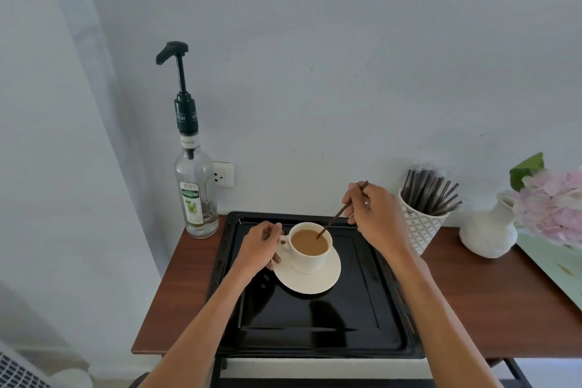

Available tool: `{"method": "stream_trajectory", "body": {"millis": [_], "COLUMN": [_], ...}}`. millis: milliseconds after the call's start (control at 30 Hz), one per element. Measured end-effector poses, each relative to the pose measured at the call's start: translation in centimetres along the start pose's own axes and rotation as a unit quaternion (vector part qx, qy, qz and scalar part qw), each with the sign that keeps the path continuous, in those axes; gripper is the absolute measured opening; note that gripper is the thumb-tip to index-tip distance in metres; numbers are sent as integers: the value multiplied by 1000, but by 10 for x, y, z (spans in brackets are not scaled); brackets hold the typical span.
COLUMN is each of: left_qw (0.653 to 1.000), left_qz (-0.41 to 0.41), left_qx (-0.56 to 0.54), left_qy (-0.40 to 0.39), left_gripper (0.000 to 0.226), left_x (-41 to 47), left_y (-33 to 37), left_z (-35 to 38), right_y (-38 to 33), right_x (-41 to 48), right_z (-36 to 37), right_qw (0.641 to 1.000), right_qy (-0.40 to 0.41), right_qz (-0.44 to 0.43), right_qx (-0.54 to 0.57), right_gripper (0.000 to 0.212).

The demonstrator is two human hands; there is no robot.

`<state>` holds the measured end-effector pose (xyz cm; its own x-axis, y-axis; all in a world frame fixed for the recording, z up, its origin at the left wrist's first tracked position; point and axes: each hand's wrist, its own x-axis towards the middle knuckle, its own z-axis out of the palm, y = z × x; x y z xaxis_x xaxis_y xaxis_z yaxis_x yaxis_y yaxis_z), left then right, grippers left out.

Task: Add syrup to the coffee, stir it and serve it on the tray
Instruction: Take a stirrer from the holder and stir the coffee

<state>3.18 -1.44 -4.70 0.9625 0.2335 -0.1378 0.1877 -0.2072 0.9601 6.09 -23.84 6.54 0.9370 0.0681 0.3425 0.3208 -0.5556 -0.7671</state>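
Observation:
A white cup (308, 257) of milky coffee stands on a white saucer (318, 282), which rests on the black tray (315, 318). My left hand (259, 247) pinches the cup's handle at its left side. My right hand (373, 214) holds a thin dark stir stick (338, 216) slanting down, its tip dipped in the coffee at the cup's right side. The syrup bottle (196, 195), clear glass with a tall black pump, stands at the table's back left corner, beside the tray.
A patterned white pot of several dark stir sticks (423, 217) stands right of the tray, close behind my right wrist. Further right are a white vase (488, 233) with pink flowers (554, 205). The brown table (472, 293) ends at the wall behind.

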Motion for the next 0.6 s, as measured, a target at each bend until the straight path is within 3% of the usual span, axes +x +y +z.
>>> {"method": "stream_trajectory", "body": {"millis": [267,433,600], "left_qw": [999,994,985], "left_qz": [-2,-1,-6], "left_qx": [-4,-5,28], "left_qy": [45,110,171], "left_gripper": [24,22,16], "left_x": [-28,-51,-87], "left_y": [-12,-17,-22], "left_z": [-35,-77,-121], "right_y": [4,5,-15], "right_x": [-11,-13,-26], "right_z": [9,0,10], "right_qw": [998,976,948], "right_qy": [19,40,21], "right_qz": [53,149,184], "right_qx": [24,151,258], "right_gripper": [36,38,39]}}
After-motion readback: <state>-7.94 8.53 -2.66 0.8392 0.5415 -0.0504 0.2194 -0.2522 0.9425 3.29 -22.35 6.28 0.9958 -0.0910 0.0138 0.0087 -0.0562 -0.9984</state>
